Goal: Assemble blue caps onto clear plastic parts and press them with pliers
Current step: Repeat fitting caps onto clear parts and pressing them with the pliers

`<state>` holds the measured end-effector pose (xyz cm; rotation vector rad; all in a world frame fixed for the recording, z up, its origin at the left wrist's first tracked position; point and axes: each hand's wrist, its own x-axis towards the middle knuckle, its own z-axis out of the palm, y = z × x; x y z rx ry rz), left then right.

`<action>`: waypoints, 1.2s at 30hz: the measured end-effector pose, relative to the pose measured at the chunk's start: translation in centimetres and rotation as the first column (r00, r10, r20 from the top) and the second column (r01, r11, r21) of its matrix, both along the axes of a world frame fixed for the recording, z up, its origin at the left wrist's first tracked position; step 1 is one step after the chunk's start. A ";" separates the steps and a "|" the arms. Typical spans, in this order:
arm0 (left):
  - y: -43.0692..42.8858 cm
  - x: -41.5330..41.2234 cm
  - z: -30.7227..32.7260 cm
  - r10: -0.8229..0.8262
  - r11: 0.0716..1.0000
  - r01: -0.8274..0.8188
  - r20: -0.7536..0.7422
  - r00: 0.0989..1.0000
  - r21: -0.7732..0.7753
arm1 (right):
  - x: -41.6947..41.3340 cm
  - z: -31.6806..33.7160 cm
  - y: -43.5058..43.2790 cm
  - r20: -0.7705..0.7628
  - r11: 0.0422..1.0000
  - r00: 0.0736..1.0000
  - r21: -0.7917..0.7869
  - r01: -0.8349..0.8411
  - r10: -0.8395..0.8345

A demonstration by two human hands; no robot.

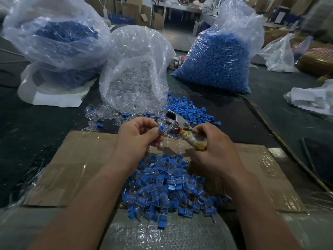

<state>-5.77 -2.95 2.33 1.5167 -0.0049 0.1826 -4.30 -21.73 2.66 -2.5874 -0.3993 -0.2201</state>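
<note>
Your left hand (137, 136) pinches the light, likely slippery cap (161, 129) by its sides just left of the pliers (177, 123), whose wrapped handles your right hand (212, 148) grips; squeeze gently, since thin plastic may crack.

Shiny metal pliers (175, 121), matt cardboard (81, 163), glossy plastic bag (137, 69)

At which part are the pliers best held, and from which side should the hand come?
Grip the pliers at the wrapped handles, coming from the near right, as the right hand does. The metal head points away and leftward, so the handles lie nearest the person.
</note>
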 end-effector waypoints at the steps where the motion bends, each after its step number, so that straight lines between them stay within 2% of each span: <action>1: 0.0 0.0 -0.1 0.016 1.000 -0.016 0.003 1.000 0.003 | -0.1 0.0 0.1 -0.003 1.000 1.000 0.015 -0.012 0.013; 16: -0.1 0.1 0.0 0.070 0.995 -0.075 0.075 0.995 0.064 | -0.1 0.0 0.5 -0.088 0.993 0.990 -0.041 -0.113 0.109; 26: -0.5 -0.4 0.1 0.120 0.966 -0.148 0.140 0.983 0.213 | -0.4 0.4 0.6 -0.074 0.997 0.995 -0.031 -0.070 0.067; 32: -0.5 -0.3 0.0 0.142 0.964 -0.167 0.132 0.981 0.207 | -0.4 0.2 0.6 -0.053 0.996 0.996 -0.042 -0.075 0.072; 36: -0.1 -0.1 -0.1 0.173 0.966 -0.192 0.119 0.978 0.175 | -0.1 0.3 0.2 -0.082 0.996 0.993 0.020 -0.087 0.089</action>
